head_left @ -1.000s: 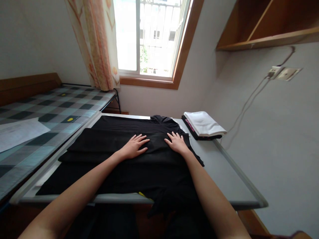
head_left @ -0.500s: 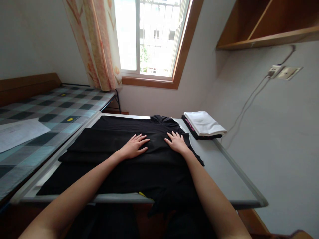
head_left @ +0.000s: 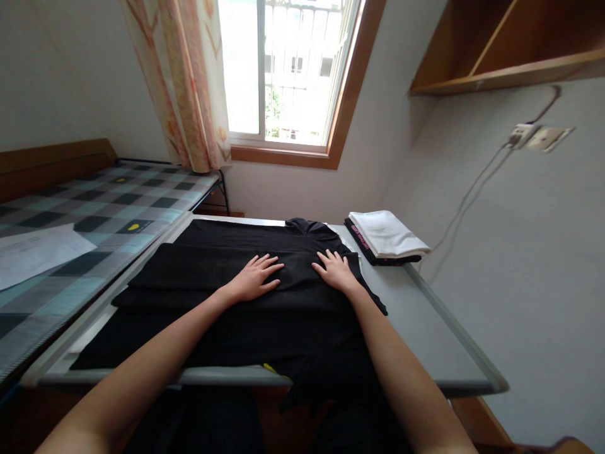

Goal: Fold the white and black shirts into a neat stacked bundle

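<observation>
A black T-shirt point(head_left: 265, 334) lies spread across the white table point(head_left: 425, 328), its far part folded over in layers. Its near sleeve hangs over the table's front edge, where a bit of yellow shows. My left hand point(head_left: 255, 277) rests flat on the folded layer near the middle, fingers spread. To its right, my right hand point(head_left: 334, 270) also lies flat on the same layer with fingers apart. Neither hand grips the cloth.
Folded clothes, a white one point(head_left: 388, 233) on top of a black one, sit at the table's far right. A checked mattress point(head_left: 155, 195) with a paper sheet point(head_left: 42, 252) adjoins the left side. A cable point(head_left: 472, 189) hangs along the right wall.
</observation>
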`<state>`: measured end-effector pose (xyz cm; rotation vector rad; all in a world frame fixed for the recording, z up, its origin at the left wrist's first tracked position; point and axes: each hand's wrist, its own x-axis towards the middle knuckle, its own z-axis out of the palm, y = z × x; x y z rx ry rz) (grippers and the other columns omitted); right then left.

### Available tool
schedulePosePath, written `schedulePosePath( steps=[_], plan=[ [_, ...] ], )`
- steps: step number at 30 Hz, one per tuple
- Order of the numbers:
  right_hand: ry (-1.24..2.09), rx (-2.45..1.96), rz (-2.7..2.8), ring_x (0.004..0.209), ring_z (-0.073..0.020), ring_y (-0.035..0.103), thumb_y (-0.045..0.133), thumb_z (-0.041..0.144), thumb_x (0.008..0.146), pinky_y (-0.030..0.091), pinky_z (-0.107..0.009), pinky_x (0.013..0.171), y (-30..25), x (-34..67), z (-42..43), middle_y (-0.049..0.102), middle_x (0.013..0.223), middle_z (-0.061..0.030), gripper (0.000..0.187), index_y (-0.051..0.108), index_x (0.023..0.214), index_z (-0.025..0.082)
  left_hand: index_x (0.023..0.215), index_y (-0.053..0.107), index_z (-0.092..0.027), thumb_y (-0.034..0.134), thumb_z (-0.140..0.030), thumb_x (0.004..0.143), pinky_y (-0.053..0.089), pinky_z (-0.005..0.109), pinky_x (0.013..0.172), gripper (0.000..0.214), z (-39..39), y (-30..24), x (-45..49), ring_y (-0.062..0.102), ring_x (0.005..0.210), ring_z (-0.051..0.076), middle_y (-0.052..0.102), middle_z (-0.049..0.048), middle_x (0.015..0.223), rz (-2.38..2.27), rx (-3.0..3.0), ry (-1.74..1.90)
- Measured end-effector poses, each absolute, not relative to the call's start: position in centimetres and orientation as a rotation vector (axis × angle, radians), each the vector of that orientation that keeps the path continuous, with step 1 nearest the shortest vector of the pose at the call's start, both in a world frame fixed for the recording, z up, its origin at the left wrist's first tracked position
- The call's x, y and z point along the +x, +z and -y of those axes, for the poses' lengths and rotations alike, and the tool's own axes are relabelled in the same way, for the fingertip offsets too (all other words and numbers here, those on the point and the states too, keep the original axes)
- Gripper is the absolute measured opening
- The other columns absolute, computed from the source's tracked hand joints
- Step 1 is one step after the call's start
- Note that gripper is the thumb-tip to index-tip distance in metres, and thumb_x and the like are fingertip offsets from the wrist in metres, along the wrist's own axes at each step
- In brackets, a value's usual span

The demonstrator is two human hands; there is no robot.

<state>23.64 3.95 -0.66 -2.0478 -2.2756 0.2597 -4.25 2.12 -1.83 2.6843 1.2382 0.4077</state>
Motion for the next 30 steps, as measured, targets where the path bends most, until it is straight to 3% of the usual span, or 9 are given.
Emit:
schedulePosePath(
  steps=[30],
  plan=[
    [0.271, -2.076, 2.294, 0.144, -0.0347, 0.018, 0.027, 0.059, 0.095, 0.013, -0.055, 0.113, -0.51, 23.60, -3.94, 0.024, 0.157, -0.0125, 0.065, 0.033, 0.149, 0.023, 0.144, 0.040, -0.030, 0.038, -0.055, 0.094, 0.016, 0.047, 0.118, 0.056, -1.93, -1.35, -4.11, 0.024, 0.144, 0.026, 0.034, 0.0029, 0.154, -1.272, 2.689, 0.317]
  ],
)
